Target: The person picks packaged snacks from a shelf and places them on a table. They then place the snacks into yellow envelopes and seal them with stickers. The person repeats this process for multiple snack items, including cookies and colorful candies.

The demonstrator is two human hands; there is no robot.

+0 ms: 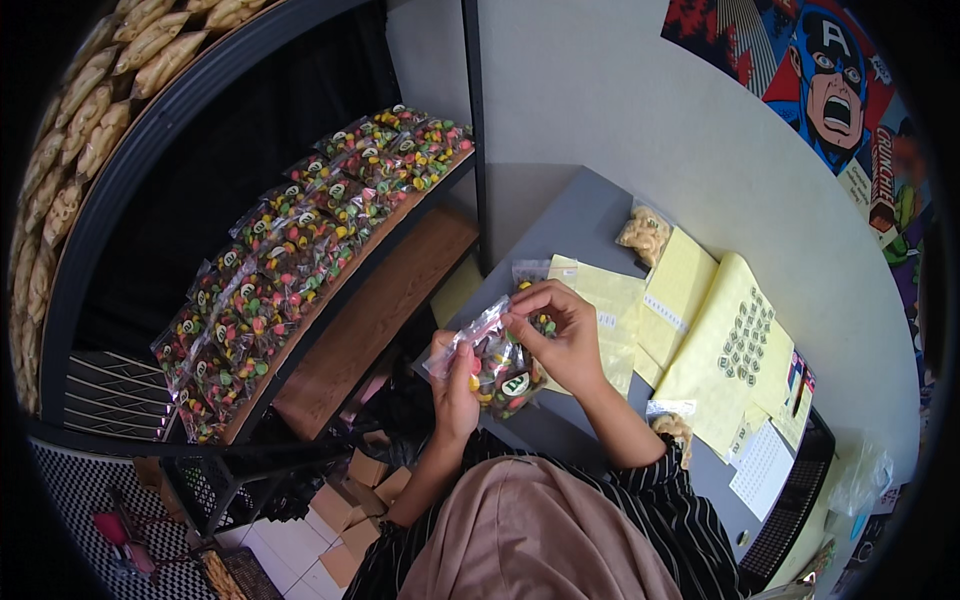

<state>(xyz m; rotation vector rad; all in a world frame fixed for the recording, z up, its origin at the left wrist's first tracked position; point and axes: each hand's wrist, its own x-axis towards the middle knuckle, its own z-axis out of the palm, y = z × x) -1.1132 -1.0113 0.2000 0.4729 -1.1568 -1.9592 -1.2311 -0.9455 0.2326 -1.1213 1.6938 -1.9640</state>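
A clear zip bag of colourful round snacks or sweets [499, 356] is held over the grey table, a round sticker with lettering on its front. My left hand [454, 397] grips the bag's left edge, thumb in front. With thumb and forefinger, my right hand [566, 341] pinches the right end of the zip strip along the top. Part of another clear zip bag [529, 270] shows behind my right hand, with similar pieces in it. Yellow sticker backing sheets [607, 292] lie just beyond that hand.
Several similar packed bags [300, 247] fill a shelf at the left. Yellow sheets with round stickers [742, 337], a white label sheet [761, 469] and bags of pale snacks [645, 234] [673, 427] lie on the grey table [566, 217]. Cardboard boxes [360, 506] sit below left.
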